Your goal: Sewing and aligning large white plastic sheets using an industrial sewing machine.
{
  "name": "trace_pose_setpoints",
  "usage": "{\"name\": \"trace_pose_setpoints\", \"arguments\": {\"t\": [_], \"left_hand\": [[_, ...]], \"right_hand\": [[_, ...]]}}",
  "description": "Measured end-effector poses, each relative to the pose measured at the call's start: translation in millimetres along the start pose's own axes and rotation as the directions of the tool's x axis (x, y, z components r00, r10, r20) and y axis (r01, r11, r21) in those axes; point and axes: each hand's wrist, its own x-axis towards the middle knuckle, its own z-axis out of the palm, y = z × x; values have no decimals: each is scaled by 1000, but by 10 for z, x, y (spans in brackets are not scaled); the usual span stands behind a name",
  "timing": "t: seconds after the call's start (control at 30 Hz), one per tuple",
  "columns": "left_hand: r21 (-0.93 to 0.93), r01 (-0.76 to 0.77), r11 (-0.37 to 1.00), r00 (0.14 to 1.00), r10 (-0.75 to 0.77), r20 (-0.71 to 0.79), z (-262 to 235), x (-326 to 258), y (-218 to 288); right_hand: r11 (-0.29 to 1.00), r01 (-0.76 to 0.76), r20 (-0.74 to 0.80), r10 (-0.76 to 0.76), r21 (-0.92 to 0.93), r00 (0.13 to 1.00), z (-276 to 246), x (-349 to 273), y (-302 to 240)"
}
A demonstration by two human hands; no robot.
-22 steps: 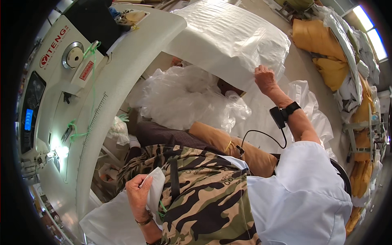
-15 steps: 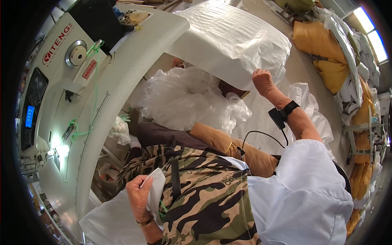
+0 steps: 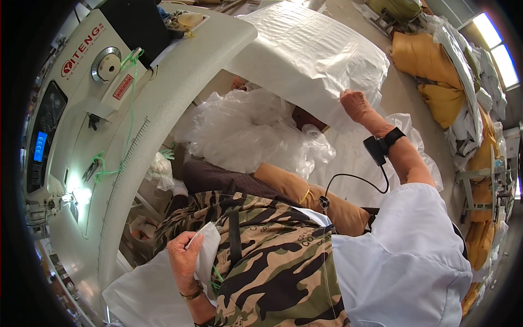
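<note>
My left hand (image 3: 182, 260) is closed low in front of my body, thumb and fingers pinching a folded piece of white fabric (image 3: 208, 243). More white cloth (image 3: 136, 291) spreads below and left of that wrist. Farther out, my right arm reaches up and right, and my right hand (image 3: 358, 106) is closed at the near edge of a glossy white sheet (image 3: 310, 46). Its fingertips pinch the sheet, though the exact grip is partly hidden. The sheet drapes over a surface beyond the sewing machine (image 3: 180, 82).
Crumpled clear plastic (image 3: 245, 122) lies beyond my knees. The machine's lamp (image 3: 81, 196) is lit at the left, with green thread (image 3: 99, 169) hanging nearby. Yellow bundles (image 3: 425, 60) are stacked at the right. A black cable (image 3: 348, 175) hangs from my right wrist device (image 3: 376, 150).
My right hand has moved slightly to the right along the sheet's edge. The cable at my right wrist hangs in a wider loop. My left hand keeps its hold on the fabric.
</note>
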Motion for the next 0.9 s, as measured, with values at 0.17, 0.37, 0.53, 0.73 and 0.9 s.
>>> {"name": "trace_pose_setpoints", "arguments": {"t": [0.17,0.37,0.53,0.73,0.9], "left_hand": [[12,-7,1000,1000,7,-6,1,6,32],[30,8,1000,1000,-8,-8,16,12,42],[58,30,998,1000,-30,-6,30,33,101],[68,47,997,999,-47,-8,66,64,91],[36,61,997,998,-62,9,92,80,100]], "right_hand": [[962,-122,138,90,245,986,-238,122,244],[958,-184,117,162,218,980,-205,334,412],[858,-334,56,340,392,939,-135,561,445],[702,-268,-69,412,660,908,136,438,220],[740,-160,-139,324,653,936,13,50,1]]}}
